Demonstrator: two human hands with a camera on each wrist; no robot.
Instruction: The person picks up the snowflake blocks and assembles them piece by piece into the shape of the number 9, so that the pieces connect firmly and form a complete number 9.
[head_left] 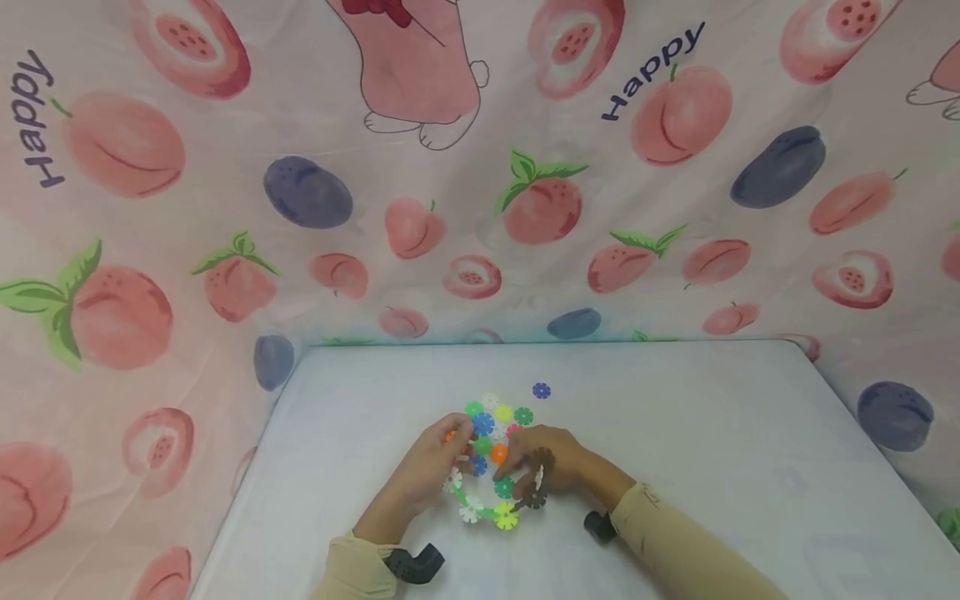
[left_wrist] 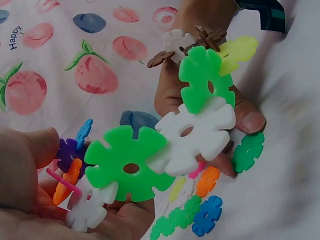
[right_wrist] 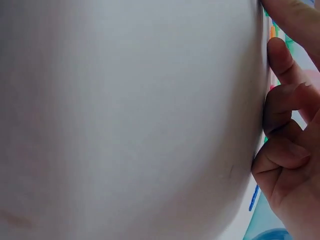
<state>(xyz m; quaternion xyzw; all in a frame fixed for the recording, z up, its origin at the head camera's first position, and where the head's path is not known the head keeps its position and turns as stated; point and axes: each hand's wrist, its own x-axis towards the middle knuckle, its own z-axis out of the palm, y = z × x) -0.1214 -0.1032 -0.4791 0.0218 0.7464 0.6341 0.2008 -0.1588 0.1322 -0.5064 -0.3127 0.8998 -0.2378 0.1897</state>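
Note:
Curled round one end of a chain of joined flower-shaped discs, my left hand (head_left: 429, 461) (left_wrist: 22, 185) holds it over the table. Large green (left_wrist: 107, 172) and white (left_wrist: 212, 122) discs show in the left wrist view, with purple and orange ones by the thumb. The chain loops towards brown discs (head_left: 535, 498) beside my right hand (head_left: 558, 454). That hand's thumb and a fingertip meet at the edge of a dark green disc (left_wrist: 248, 151); its other fingers (right_wrist: 282, 105) are bent against the table. The right wrist view hides what they touch.
Several loose discs, including yellow (head_left: 503, 412), blue (left_wrist: 206, 216) and orange (left_wrist: 208, 181) ones, lie around the hands on the white table (head_left: 675, 417). A dark blue disc (head_left: 542, 391) lies farther back. Fruit-printed cloth (head_left: 450, 208) rises behind the table.

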